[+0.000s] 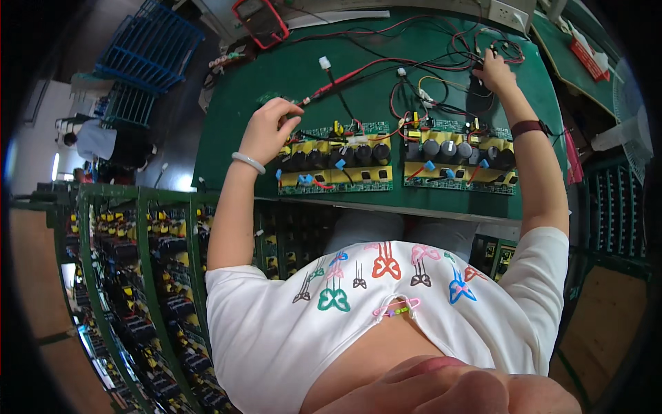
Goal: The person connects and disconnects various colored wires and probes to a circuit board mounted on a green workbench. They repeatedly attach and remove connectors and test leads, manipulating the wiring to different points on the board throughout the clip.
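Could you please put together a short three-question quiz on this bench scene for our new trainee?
1. True or false: the left hand holds a red probe.
2. How many circuit boards lie side by side on the green bench?
3. What is the right hand touching: A) a fan, B) a tangle of wires, C) the multimeter?

Key: 1 true; 2 two, the left board and the right board; 3 B.

The left hand (270, 130), a pale bangle on its wrist, is raised with fingers curled in a pinch. The right arm stretches far forward, and the right hand (494, 72), a dark band on its wrist, has its fingers bent downward.
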The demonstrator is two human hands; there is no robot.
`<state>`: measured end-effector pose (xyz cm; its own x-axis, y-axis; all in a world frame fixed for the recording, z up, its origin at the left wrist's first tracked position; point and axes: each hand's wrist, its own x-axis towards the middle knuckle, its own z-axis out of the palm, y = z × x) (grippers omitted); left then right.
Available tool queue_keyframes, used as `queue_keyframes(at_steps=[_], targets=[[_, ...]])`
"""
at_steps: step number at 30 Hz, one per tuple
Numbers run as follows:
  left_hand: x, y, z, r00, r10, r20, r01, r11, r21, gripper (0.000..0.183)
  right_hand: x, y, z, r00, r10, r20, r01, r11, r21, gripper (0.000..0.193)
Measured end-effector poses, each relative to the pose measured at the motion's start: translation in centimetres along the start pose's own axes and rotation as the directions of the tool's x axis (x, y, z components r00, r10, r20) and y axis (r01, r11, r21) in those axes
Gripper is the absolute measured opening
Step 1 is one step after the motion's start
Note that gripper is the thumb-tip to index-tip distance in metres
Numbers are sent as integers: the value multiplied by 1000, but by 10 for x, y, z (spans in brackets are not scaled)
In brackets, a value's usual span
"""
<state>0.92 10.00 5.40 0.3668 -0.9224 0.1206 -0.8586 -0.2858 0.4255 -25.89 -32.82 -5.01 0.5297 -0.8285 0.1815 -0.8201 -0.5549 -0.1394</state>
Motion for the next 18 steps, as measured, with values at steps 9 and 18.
queue_keyframes(at_steps=[9,18], targets=[[-21,-68,12,999,-43,-2,43,990,136,17,-103,-154,-70,674,-686,274,380,641,667,18],[-41,-88,6,992,58,-109,-42,989,142,14,-145,-213,-33,584,-787,200,569,572,590,26]])
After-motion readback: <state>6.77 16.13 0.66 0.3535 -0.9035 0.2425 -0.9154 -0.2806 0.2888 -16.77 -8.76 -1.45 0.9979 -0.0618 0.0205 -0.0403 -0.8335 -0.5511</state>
